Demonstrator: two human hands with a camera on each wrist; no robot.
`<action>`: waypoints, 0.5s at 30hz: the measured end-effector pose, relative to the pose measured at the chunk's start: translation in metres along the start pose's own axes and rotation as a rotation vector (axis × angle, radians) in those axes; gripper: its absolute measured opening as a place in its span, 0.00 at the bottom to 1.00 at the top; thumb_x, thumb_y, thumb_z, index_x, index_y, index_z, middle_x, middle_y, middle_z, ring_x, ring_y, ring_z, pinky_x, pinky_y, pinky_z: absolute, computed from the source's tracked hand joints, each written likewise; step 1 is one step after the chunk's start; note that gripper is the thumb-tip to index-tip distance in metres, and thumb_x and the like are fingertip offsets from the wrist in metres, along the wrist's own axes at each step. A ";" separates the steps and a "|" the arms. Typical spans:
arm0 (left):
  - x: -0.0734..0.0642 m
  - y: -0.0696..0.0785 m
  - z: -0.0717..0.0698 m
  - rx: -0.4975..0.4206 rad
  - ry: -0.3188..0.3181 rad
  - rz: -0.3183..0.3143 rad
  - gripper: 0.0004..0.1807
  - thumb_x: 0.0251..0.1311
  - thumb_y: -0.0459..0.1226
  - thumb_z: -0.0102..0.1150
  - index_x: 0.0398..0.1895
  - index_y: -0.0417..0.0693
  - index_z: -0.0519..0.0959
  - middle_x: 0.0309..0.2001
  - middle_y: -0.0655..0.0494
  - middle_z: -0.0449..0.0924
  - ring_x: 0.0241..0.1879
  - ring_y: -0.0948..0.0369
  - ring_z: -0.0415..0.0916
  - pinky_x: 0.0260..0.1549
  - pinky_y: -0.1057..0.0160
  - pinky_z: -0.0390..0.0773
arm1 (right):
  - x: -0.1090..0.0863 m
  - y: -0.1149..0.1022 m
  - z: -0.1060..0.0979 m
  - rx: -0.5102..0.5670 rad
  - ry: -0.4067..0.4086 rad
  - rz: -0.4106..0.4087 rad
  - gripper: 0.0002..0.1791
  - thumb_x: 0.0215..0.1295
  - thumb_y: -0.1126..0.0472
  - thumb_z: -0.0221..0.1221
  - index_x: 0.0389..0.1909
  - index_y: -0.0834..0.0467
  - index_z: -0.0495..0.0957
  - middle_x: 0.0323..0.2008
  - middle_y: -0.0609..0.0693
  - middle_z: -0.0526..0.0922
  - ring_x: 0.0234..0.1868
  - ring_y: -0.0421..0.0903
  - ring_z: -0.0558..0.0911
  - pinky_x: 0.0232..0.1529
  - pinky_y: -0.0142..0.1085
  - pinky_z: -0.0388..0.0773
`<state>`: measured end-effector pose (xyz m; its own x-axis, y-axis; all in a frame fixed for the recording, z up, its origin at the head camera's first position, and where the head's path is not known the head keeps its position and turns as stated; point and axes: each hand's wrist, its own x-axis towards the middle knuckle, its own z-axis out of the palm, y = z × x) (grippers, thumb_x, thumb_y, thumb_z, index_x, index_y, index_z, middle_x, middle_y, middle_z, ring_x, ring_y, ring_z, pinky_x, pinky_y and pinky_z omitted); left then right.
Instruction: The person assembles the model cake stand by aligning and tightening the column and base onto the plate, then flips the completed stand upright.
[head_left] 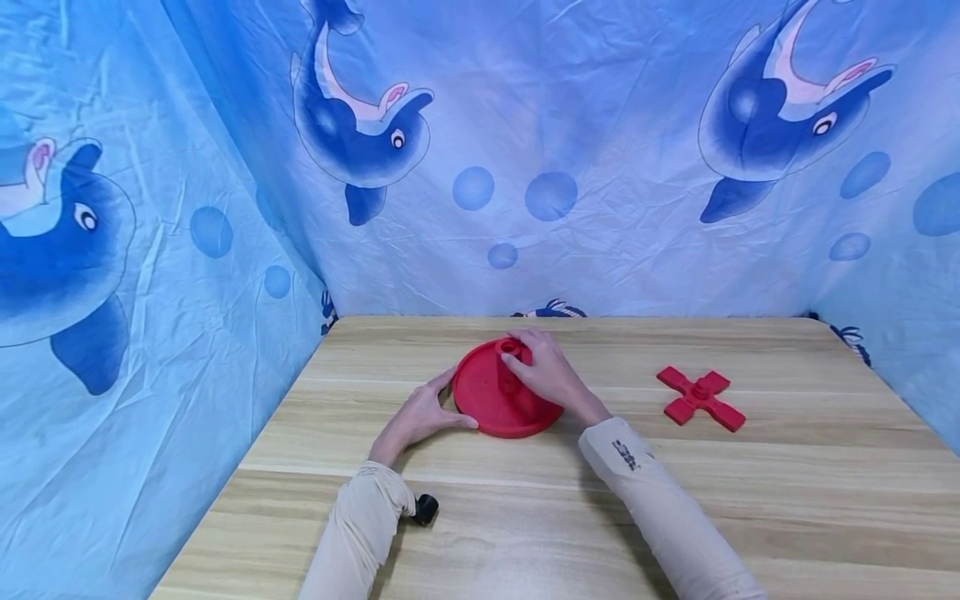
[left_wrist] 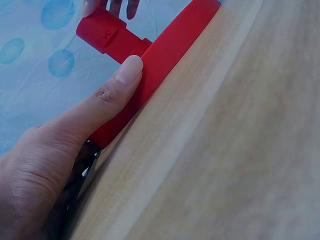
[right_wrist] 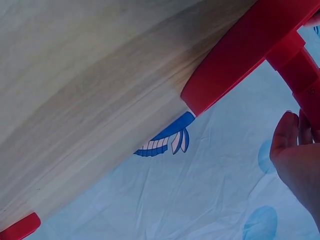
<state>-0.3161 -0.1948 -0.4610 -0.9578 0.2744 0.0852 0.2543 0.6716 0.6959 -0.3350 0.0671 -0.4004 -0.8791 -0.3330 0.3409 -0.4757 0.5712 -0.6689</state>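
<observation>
A red round base with a raised rim [head_left: 476, 387] lies flat on the wooden table. My left hand [head_left: 416, 417] holds its left edge, with the thumb [left_wrist: 125, 75] against the near side of the rim and the other fingers round the far side. From the base rises a red stepped post [head_left: 507, 379], marked with what looks like "34" in the left wrist view. Near the post's top, my right hand [head_left: 551, 371] grips it between thumb and fingers. The joint between post and base stays partly hidden by its shadow and the hand.
To the right on the table [head_left: 810, 500] lies a red cross-shaped piece [head_left: 701, 393] with a small raised centre. Blue dolphin-print cloth [head_left: 517, 150] hangs behind and at both sides. A black device [head_left: 426, 509] sticks out from the left sleeve.
</observation>
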 end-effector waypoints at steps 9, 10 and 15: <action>0.000 -0.001 0.000 -0.014 -0.012 0.001 0.62 0.44 0.60 0.82 0.82 0.54 0.60 0.76 0.51 0.65 0.74 0.50 0.60 0.70 0.44 0.66 | 0.001 0.002 0.002 -0.010 0.027 -0.001 0.31 0.70 0.55 0.67 0.70 0.63 0.73 0.61 0.58 0.77 0.63 0.56 0.73 0.51 0.51 0.85; 0.000 -0.001 0.000 -0.013 -0.010 0.002 0.62 0.44 0.60 0.82 0.82 0.54 0.60 0.76 0.51 0.65 0.74 0.50 0.60 0.69 0.44 0.66 | 0.001 0.002 0.001 -0.011 0.026 -0.001 0.31 0.70 0.55 0.67 0.69 0.63 0.74 0.61 0.58 0.77 0.63 0.56 0.73 0.51 0.51 0.85; 0.000 0.000 0.000 -0.014 -0.001 0.000 0.63 0.43 0.60 0.82 0.82 0.55 0.61 0.76 0.51 0.65 0.75 0.50 0.60 0.70 0.44 0.66 | 0.001 0.001 -0.001 -0.004 0.011 -0.003 0.28 0.72 0.57 0.65 0.68 0.62 0.75 0.60 0.58 0.77 0.63 0.56 0.73 0.52 0.51 0.84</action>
<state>-0.3162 -0.1949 -0.4614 -0.9575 0.2756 0.0846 0.2528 0.6618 0.7057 -0.3366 0.0683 -0.4000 -0.8777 -0.3264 0.3508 -0.4789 0.5732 -0.6649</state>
